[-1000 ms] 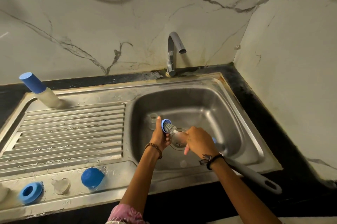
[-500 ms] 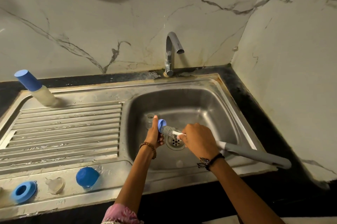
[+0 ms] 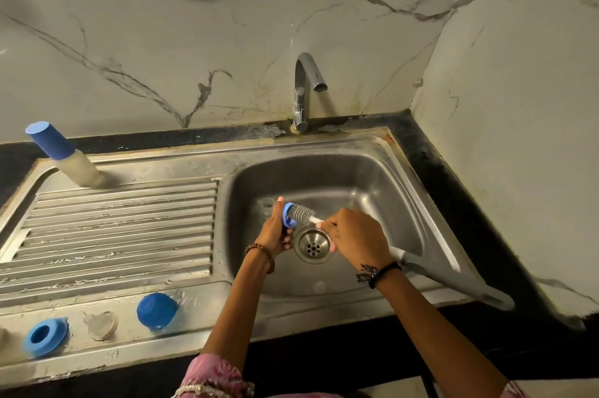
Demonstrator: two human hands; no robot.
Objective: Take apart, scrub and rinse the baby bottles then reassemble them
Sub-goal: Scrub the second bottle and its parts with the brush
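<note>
Over the sink basin (image 3: 382, 190), above its drain (image 3: 313, 246) and apart from all four walls, the left hand (image 3: 275, 232) has its grip curled round a blue bottle ring (image 3: 289, 218), while the right hand (image 3: 355, 240) has its grip closed on the bottle brush (image 3: 303, 214). The brush's long axis runs from the basin's front right corner, where the grey handle overhangs the rim, toward the ring, bristles at its opening. On the steel drainboard's front edge lie a blue collar (image 3: 45, 336), a clear teat (image 3: 101, 323) and a blue cap (image 3: 157, 310); a capped bottle (image 3: 64, 156) stands at its back left corner beneath marble walls.
</note>
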